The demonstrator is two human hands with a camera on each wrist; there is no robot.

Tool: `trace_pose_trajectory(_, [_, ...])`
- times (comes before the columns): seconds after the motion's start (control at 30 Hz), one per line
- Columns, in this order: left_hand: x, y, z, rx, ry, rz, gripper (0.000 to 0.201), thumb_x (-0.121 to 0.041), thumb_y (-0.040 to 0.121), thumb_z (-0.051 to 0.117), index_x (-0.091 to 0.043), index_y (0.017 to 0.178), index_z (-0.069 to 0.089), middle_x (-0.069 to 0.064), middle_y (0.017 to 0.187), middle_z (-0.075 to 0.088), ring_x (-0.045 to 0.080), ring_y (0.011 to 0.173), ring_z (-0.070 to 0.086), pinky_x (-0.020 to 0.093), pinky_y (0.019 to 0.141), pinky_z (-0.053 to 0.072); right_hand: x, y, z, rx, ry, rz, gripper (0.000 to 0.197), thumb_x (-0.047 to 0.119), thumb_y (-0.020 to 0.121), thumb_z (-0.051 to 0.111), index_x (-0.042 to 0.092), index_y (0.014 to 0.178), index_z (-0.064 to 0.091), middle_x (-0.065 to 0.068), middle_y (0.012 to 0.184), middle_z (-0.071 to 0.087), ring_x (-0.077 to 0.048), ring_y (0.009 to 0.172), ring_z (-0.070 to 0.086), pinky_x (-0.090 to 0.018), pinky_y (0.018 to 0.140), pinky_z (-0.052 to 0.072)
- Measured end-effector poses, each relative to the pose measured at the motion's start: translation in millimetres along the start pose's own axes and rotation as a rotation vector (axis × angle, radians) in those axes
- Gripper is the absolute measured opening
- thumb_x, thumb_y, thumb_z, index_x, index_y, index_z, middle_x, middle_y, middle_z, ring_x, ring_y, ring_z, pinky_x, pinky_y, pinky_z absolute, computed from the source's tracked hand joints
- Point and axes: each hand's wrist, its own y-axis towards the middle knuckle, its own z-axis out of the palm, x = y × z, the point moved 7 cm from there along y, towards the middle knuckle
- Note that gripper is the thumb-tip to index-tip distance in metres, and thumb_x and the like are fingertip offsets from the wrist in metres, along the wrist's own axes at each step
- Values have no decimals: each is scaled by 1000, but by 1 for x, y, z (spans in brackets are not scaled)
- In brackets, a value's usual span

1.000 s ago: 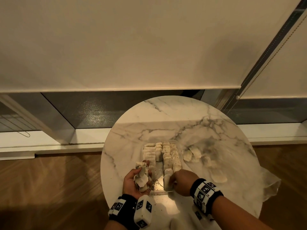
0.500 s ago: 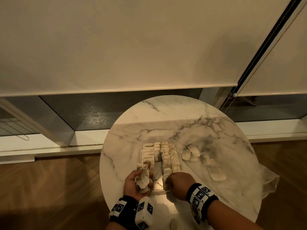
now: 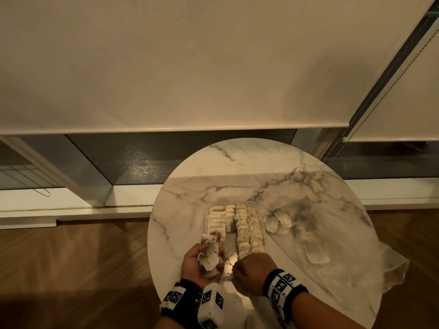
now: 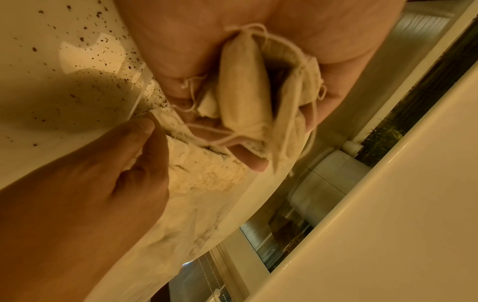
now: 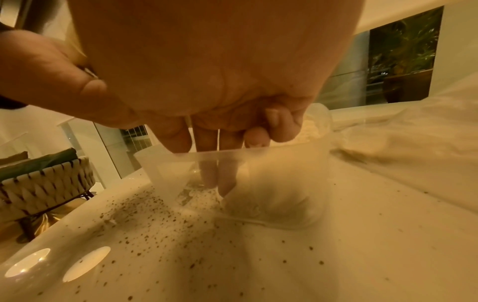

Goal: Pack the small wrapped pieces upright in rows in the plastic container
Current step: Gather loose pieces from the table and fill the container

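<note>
Over the box, the left hand holds bags; the right hand fingers reach straight inside.

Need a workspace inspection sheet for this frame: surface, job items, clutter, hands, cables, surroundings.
Surface: round marble table, dark specks scattered near the container.
Job's things: clear plastic container holds upright rows of wrapped pieces; near end of the middle part unfilled. Loose pieces lie right of it.
Clutter: clear plastic bag on the table's right side.
Hands: left hand holds a bunch of pieces; right hand reaches into the container's near end, grip unclear.
Cables: nothing seen; a blind chain hangs at right.
Surroundings: roller blind, window frame, wood floor, woven chair.
</note>
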Motion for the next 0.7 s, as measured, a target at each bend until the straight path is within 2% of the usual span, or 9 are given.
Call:
trace_pose_trajectory(0.1, [-1,-1,2,15,-12,-6,52,-18,67,66,-7,119,65,15,77,65,21,49,57,18,44,32,0,-1,-2,-44,3,-2,49,49,96,26,18,86,64,-4,87,68,-23,79,59,-30,69,37])
trace_pose_trajectory(0.17, [-1,0,1,10,-21,-9,48,-18,69,65,-6,115,67,15,76,65,22,50,57,18,45,33,0,-2,-4,-71,0,10,51,49,96,27,17,89,65,-3,86,67,-21,77,59,-31,69,42])
trace_pose_trajectory(0.3, [-3,-4,5,8,30,-8,39,-19,63,70,-3,99,74,14,77,65,21,51,56,17,49,24,-6,-5,0,-74,-23,92,52,51,97,29,19,94,69,-6,91,68,-24,84,64,-36,77,53])
trace_pose_trajectory(0.4, [-4,-7,8,-1,54,0,36,-20,62,72,-4,94,74,14,76,64,20,50,54,19,55,18,-6,-6,-1,-76,-10,116,50,51,97,30,21,97,69,-5,94,68,-23,87,64,-38,79,54])
trace_pose_trajectory(0.43, [-4,-7,9,-10,50,0,32,-20,65,70,-4,93,74,14,75,64,20,50,54,18,52,19,-6,-6,-5,-91,5,121,48,50,97,31,22,97,69,-4,94,68,-22,87,64,-37,79,53])
trace_pose_trajectory(0.5, [-3,-9,11,-25,29,3,25,-20,76,61,-3,86,76,14,72,64,20,51,56,18,46,31,-6,-7,-18,-164,133,131,40,50,96,36,27,98,68,4,94,68,-16,86,64,-32,76,52])
trace_pose_trajectory(0.57, [-2,-11,16,-14,32,5,30,-20,84,52,-5,75,77,12,67,64,21,52,57,23,49,42,-7,-11,-38,-298,391,126,27,48,94,45,34,106,66,14,97,65,-2,81,59,-22,73,48])
trace_pose_trajectory(0.6, [-2,-13,18,-6,43,6,31,-20,85,51,-6,75,77,12,66,63,22,52,57,25,50,43,-6,-14,-50,-384,514,100,23,45,93,52,37,111,64,17,99,63,-1,78,57,-17,71,46])
trace_pose_trajectory(0.7, [-2,-20,28,38,55,-11,29,-21,84,55,-5,97,75,12,70,61,24,52,57,25,43,44,8,-23,-81,-534,597,-100,31,33,88,64,40,118,58,18,102,55,-4,77,55,-13,69,45])
